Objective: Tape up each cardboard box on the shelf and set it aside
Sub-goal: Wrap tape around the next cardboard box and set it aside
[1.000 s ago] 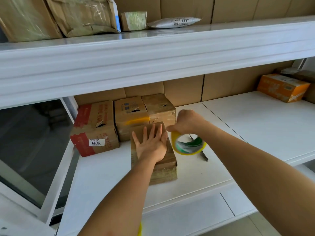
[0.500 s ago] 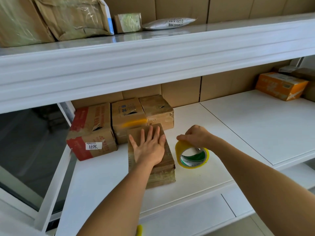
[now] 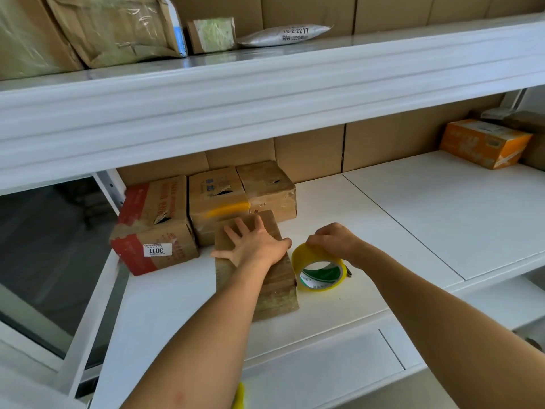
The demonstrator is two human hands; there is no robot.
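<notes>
left hand: flat on top of the small cardboard box [image 3: 265, 278], fingers straight and spread, so the left hand [image 3: 253, 246] is pressing it down, not gripping it
right hand: fingers curled over the top rim of the yellow tape roll [image 3: 321, 270]; the right hand [image 3: 333, 240] has it standing on edge on the white shelf [image 3: 413, 225], just beside the box's right side
box location: near the front edge of the shelf, toward its left end, in front of three other boxes [image 3: 206, 211] lined up along the back
tape end: can't tell if a free end is peeled up, too small to see
risk 1: I'd guess the loose end sticks back onto the roll, then you're picking at it one-handed
risk 2: the box looks light, so pulling tape across could drag it sideways if the flat palm eases off
risk 3: the roll sits close to the front edge; let go and it might roll off
dark thing behind roll: maybe a cutter [image 3: 348, 272], mostly hidden
</notes>
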